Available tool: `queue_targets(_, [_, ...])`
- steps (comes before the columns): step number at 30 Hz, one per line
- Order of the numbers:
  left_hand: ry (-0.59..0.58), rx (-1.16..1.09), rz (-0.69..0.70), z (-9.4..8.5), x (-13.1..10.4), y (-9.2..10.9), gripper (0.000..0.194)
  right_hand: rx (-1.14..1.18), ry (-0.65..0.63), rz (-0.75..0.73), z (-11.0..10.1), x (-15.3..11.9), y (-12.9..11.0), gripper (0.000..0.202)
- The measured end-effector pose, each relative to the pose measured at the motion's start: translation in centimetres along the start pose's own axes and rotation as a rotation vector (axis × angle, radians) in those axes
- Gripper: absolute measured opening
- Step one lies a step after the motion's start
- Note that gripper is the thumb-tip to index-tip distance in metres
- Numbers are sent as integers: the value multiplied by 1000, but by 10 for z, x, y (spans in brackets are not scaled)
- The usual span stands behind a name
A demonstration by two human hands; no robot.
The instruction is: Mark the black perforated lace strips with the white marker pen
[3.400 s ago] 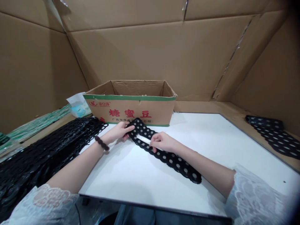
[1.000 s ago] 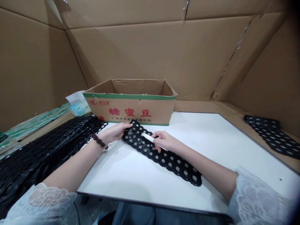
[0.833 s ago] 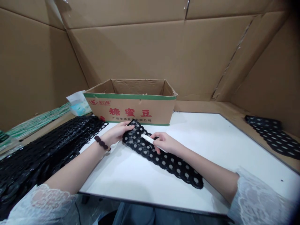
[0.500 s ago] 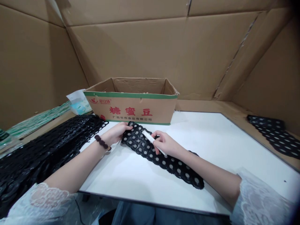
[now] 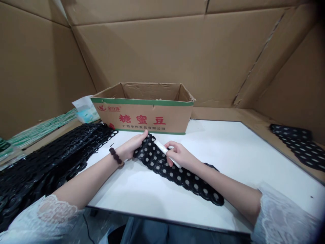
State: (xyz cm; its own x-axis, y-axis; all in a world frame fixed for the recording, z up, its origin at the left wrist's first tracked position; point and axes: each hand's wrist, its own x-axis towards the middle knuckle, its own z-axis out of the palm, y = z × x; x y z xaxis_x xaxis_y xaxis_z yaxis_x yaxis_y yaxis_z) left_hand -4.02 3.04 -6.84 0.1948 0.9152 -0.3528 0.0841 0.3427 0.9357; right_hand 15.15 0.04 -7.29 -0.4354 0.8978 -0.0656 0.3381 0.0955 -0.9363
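Note:
A black strip with pale round dots and scalloped edges (image 5: 177, 175) lies slantwise across the white tabletop. Its far left end is gripped by my left hand (image 5: 134, 145), thumb on top and the other fingers out of sight beneath. My right hand (image 5: 179, 155) is closed around a slim white pen-like tool (image 5: 161, 147). The tool's tip rests at or just over the strip, near my left hand; whether it touches I cannot tell. My right forearm covers part of the strip's near end.
Behind my hands stands an open cardboard box (image 5: 142, 113) with red lettering. Glossy black openwork strips (image 5: 45, 159) are heaped at left, by a tissue pack (image 5: 86, 110) and green-white strands (image 5: 45, 127). Another dotted strip (image 5: 297, 145) lies at right. Cardboard walls (image 5: 152, 51) surround the table.
My left hand has shifted slightly right and turned, lifting and curling the strip's far end toward the tool. My right hand has hardly moved.

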Motion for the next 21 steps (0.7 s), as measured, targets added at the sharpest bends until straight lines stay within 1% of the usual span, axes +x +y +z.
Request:
queue_targets(5, [62,-3,20,2,3,-1,50,40,-9,-33,0,1,3,13])
queue_targets(9, [89,-65,-56,6,0,1,53,77,-15,-53,1,1,7,14])
queue_targets(12, [70,-113,-135,7,-2,2,55,106,-24,-79,2,0,6,15])
queue_targets(15, [40,-143,-173,7,-3,2,54,123,-30,-106,4,-2,4,16])
queue_targets(19, [-18,-169,-158,5,-2,-1,56,150,-32,-139,6,-4,1,16])
queue_targets(21, [-46,-165,-125,4,0,-3,54,162,-39,-150,6,-6,0,17])
